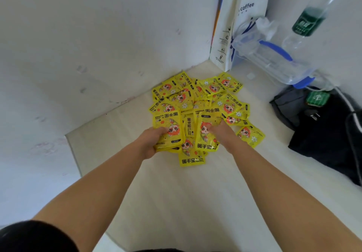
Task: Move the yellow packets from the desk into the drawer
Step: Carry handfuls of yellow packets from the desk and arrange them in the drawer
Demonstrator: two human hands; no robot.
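Nearest, black sleeve [33,236] on the left arm; both bare forearms stretched forward over the pale desk [176,202]. Farther out, left hand [151,143] clamped on a small stack of packets [170,129], thumb on top, fingers tucked underneath. Apart from it, right hand [223,134] pinching the right edge of a single packet [203,136] tilted up off the heap. Between, under and beyond both hands, yellow packets [195,97] heaped loose and overlapping on the desk, reaching toward the corner of the wall [98,36]. Beyond the right hand: white paper bag [248,16] upright against the wall, clear jug [278,63] with blue handle just beside it, bottle [307,22] with green label. Right of the right hand, black bag [323,134] lying flat.
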